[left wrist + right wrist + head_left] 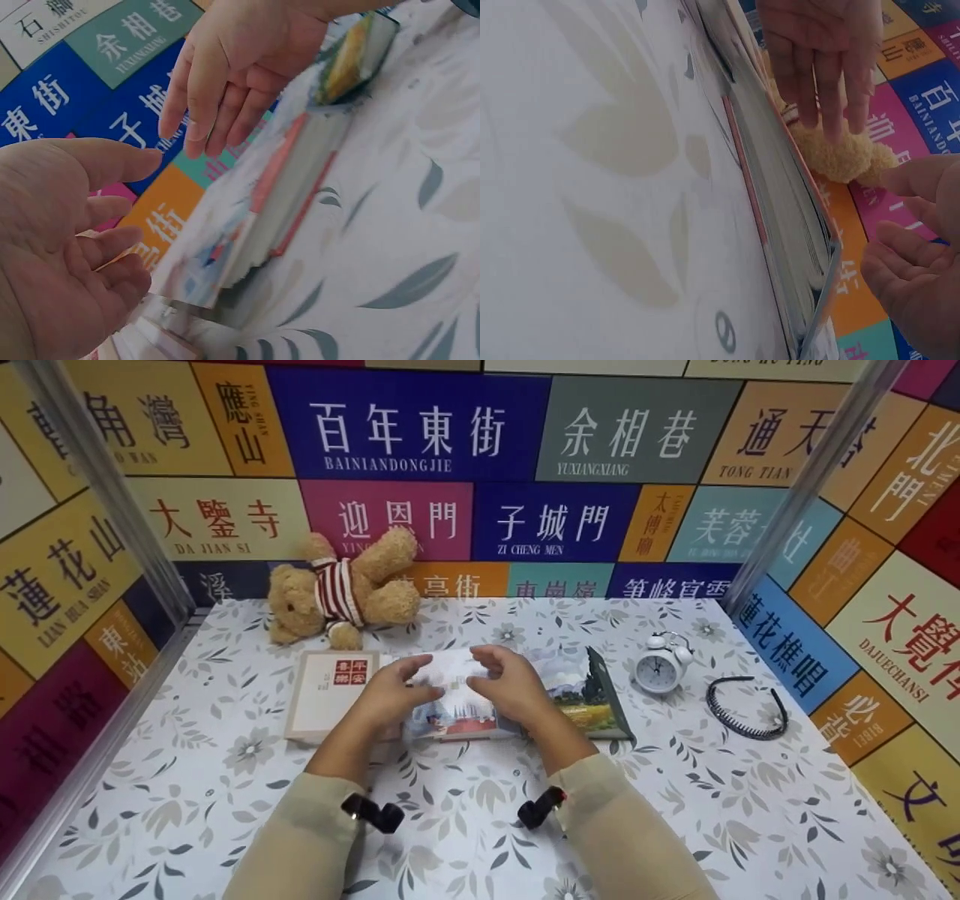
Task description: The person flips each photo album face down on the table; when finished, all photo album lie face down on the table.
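My left hand (391, 690) and right hand (513, 684) are held apart above the middle book (459, 723), palms toward each other. Both have loosely bent fingers and grip nothing. That book has a pale cover with blue and red artwork. In the left wrist view its page block (289, 191) shows between red cover edges, below both hands; the right wrist view shows its pages (780, 187) too. To the left lies a beige book (330, 709) with a red seal design, partly behind my left hand. On the right, a book with a painted landscape cover (589, 690) is partly behind my right hand.
A teddy bear (341, 592) in a striped shirt lies at the back left against the lettered wall. A white alarm clock (660, 664) and a black headband (742, 727) are on the right. The tablecloth (450, 825) has a leaf pattern.
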